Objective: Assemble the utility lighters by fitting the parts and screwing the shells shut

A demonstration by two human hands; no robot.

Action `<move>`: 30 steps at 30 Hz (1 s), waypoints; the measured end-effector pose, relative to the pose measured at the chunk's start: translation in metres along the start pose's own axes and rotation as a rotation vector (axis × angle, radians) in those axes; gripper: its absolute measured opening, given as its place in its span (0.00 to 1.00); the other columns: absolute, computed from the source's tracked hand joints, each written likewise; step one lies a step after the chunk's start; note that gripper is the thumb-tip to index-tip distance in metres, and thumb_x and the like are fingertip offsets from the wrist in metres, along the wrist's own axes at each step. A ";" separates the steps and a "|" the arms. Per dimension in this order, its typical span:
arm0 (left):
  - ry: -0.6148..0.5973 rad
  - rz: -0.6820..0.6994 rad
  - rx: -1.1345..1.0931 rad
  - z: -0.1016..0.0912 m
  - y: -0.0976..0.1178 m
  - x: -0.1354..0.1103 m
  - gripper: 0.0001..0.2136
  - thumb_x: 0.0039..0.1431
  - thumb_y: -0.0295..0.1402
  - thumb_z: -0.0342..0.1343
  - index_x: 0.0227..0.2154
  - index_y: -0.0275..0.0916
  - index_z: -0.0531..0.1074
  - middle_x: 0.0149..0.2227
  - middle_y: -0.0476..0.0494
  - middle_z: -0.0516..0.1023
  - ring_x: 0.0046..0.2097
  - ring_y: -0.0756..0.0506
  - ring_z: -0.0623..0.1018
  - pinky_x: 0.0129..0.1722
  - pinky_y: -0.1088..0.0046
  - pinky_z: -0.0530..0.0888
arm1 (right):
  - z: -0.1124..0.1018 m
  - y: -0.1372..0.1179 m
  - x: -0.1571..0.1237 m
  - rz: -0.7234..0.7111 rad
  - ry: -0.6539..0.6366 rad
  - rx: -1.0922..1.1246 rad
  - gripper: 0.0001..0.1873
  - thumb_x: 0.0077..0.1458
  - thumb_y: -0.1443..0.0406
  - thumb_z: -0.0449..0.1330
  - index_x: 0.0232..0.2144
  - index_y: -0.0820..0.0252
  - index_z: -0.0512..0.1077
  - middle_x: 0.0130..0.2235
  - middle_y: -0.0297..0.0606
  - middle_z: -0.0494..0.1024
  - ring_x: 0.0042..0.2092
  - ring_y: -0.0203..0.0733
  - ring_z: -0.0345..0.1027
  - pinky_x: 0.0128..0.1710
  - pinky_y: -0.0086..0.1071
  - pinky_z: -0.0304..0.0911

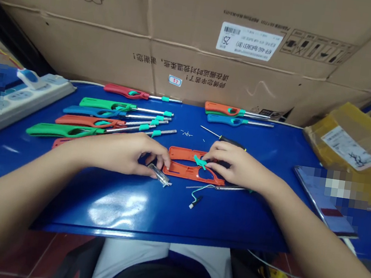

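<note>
My left hand (137,153) has its fingers curled at the left end of the orange lighter shell halves (184,171), which lie open side by side on the table. Thumb and fingers close about the upper end of a small clear fuel tank (160,176). At the shell's other end, my right hand (232,161) pinches a teal trigger (199,161) over the halves. Just below the shell lie a metal lighter tube (230,188) and a small igniter part (196,202) with a thin wire. My right forearm partly hides the tube's end.
Several assembled lighters (102,112) lie at left, more (229,120) at back right. A screwdriver (230,140) rests behind my right hand. A power strip (22,97) stands at left; a phone (324,202) and yellow-taped parcel (353,148) at right. A large cardboard box (186,33) walls the back.
</note>
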State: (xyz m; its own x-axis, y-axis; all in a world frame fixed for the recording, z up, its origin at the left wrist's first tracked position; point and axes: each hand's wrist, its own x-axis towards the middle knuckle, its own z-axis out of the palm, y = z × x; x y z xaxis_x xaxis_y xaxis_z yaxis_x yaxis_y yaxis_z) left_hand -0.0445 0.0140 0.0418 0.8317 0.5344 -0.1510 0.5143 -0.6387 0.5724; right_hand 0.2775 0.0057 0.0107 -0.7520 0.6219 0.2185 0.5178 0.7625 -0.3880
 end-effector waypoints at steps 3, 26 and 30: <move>0.010 -0.028 0.038 -0.006 -0.005 -0.004 0.09 0.63 0.38 0.62 0.45 0.46 0.80 0.40 0.51 0.83 0.35 0.50 0.78 0.35 0.77 0.72 | 0.000 -0.001 0.000 -0.006 0.019 0.003 0.06 0.66 0.67 0.60 0.42 0.60 0.77 0.42 0.43 0.77 0.43 0.44 0.71 0.45 0.38 0.68; 0.630 0.251 0.027 0.051 0.023 0.023 0.04 0.64 0.30 0.64 0.40 0.36 0.81 0.35 0.47 0.83 0.37 0.48 0.77 0.40 0.73 0.73 | 0.010 -0.026 0.004 -0.178 0.144 0.113 0.10 0.68 0.70 0.56 0.48 0.62 0.76 0.44 0.44 0.80 0.46 0.42 0.73 0.48 0.36 0.68; 0.707 0.196 -0.064 0.055 0.025 0.023 0.03 0.62 0.31 0.66 0.36 0.38 0.83 0.32 0.48 0.84 0.35 0.49 0.77 0.37 0.73 0.73 | 0.011 -0.034 0.002 -0.093 0.217 0.159 0.13 0.66 0.69 0.59 0.52 0.62 0.76 0.43 0.43 0.82 0.44 0.42 0.74 0.46 0.36 0.69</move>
State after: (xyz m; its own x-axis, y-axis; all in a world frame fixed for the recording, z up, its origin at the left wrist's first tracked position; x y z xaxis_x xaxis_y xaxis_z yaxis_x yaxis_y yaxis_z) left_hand -0.0012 -0.0198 0.0080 0.5628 0.6566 0.5022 0.3384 -0.7373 0.5847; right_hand 0.2543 -0.0209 0.0145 -0.6796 0.5873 0.4396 0.3676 0.7912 -0.4888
